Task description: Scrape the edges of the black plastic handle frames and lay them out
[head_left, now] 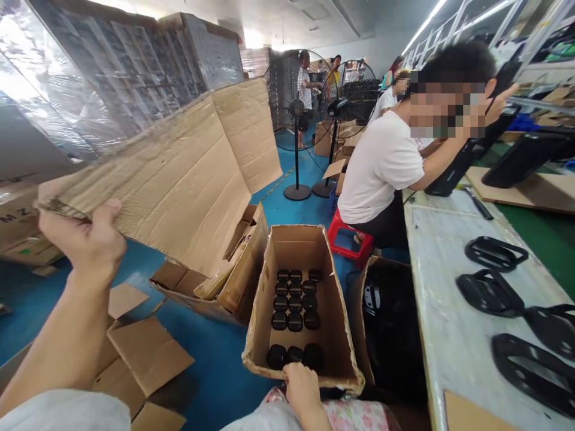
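Observation:
My left hand [92,239] grips one end of a large creased cardboard sheet [179,173], raised at the left and bent along a fold near its far end. Directly before me stands an open cardboard box [339,335]. Several rounded black plastic parts [294,304] lie in rows on its bottom, with a few more close to the near wall. My right hand [302,386] is closed over the near rim of this box, its fingertips partly hidden.
Left of the box sits another open carton [245,278] with cardboard in it. Loose cardboard flaps [150,353] lie lower left. On the right, a worktable [449,269] holds black frame-like parts [489,290]. A co-worker [381,161] sits on a red stool [350,239]. Standing fans [296,149] are farther back.

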Tool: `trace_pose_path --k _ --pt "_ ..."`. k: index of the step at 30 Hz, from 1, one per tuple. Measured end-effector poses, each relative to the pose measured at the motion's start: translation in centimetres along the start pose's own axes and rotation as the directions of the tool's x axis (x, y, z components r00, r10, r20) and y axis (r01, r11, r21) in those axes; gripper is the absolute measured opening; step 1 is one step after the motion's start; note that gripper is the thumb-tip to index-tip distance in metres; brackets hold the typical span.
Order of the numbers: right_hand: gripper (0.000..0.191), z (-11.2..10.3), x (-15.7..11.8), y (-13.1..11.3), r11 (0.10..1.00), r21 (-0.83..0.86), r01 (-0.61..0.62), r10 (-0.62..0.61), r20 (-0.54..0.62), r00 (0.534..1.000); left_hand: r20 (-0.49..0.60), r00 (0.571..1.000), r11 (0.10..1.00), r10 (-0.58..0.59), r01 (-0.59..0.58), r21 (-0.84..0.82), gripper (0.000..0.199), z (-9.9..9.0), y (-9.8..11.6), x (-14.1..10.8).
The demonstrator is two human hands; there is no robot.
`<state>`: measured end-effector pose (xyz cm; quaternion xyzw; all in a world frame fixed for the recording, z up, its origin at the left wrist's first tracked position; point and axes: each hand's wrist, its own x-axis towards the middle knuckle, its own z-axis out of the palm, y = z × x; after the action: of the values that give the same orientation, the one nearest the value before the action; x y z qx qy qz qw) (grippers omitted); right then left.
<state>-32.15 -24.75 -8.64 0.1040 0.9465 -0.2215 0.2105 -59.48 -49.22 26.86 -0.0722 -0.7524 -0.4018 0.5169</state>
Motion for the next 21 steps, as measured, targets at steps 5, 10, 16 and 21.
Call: trace_pose_path --k 5,10,16,21 --pt "0.044 0.3 -0.5 0.8 1.000 0.023 -0.018 0.018 0.000 1.000 0.221 0.950 0.964 0.219 -0.245 0.100 0.047 0.7 -3.7 -3.4" --pt "0.043 0.7 -0.4 1.0 0.999 0.032 -0.008 0.007 0.020 1.000 0.647 0.760 0.954 -0.056 -0.151 0.259 0.037 4.3 -10.0 -9.6" --pt "0.042 1.2 -0.5 0.9 0.999 0.051 -0.013 0.012 0.030 0.999 0.739 0.646 0.936 -0.190 -0.109 0.335 0.047 9.5 -14.3 -12.1" --pt "0.044 1.6 -0.2 0.8 0.998 0.054 -0.016 0.014 0.039 0.999 0.751 0.630 0.929 -0.197 -0.125 0.349 0.041 9.8 -17.6 -12.9"
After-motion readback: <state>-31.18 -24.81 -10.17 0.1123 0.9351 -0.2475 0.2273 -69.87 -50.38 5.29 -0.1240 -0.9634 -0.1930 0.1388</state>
